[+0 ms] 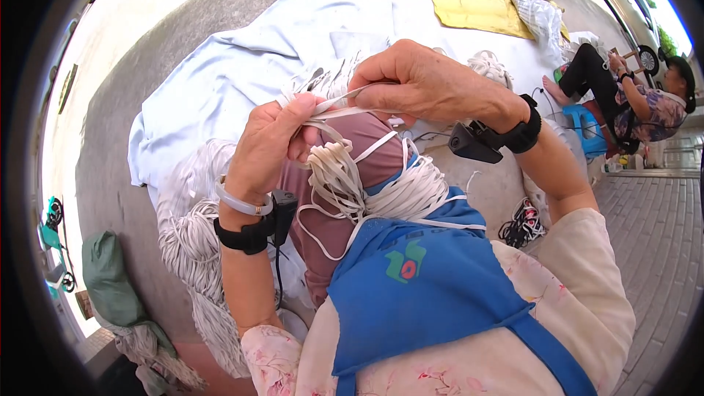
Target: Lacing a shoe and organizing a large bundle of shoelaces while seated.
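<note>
White elastic bands: a bundle (345, 176) heaped on the lap, over the mauve trousers (370, 148), strands trailing onto the blue apron (425, 279).
Left hand: the left hand (275, 143) is closed, thumb and fingers pinching a few flat white strands right at its top edge.
Right hand: the right hand (411, 84) is curled shut on the same strands, just right of the left hand, the two nearly touching.
Wrists: black strap and small black device on each; a pale bangle (238, 202) on the left one too.
Near left: a big pile of white bands (194, 242) on the ground beside the knee.
Far: a pale blue sheet (242, 66) spread on the concrete, a yellow cloth (469, 0) beyond it.
Far right: another person (631, 99) seated by a blue stool (590, 128).
</note>
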A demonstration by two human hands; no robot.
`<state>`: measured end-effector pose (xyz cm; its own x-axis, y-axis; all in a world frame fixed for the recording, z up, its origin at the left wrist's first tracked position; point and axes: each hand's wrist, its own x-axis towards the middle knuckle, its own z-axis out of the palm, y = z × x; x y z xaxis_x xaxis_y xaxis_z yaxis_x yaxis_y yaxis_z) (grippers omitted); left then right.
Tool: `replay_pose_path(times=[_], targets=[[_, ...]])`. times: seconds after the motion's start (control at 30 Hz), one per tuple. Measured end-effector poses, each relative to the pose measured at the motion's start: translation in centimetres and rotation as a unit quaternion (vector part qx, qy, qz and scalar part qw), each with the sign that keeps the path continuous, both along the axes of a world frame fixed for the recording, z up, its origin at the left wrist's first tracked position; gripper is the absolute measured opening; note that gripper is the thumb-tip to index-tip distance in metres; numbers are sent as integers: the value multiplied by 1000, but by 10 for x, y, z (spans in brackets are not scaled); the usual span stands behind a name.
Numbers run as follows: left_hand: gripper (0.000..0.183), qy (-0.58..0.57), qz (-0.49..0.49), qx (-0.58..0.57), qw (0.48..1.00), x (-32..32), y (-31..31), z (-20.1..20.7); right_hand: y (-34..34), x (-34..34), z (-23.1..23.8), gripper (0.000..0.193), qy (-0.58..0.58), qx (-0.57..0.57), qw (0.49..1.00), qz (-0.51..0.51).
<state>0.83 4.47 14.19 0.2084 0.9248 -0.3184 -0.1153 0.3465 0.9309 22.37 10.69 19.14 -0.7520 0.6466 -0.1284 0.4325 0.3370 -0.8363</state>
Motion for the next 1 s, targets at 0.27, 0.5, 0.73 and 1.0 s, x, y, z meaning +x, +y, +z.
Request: replay_pose_path(times=[0.27,0.5,0.73,1.0], targets=[[20,-74,-82,28,993,-8,-5,-1,-46,-2,20,17,22,5,985,169],[15,18,-78,76,994,-5,-18,6,-24,-6,-37,23,112,-22,990,-79],[13,180,28,216,959,-1,-13,-2,-18,-34,-75,25,177,-170,969,-22],[18,269,118,404,866,4,-4,-23,-9,-30,-73,21,166,-218,961,-27]])
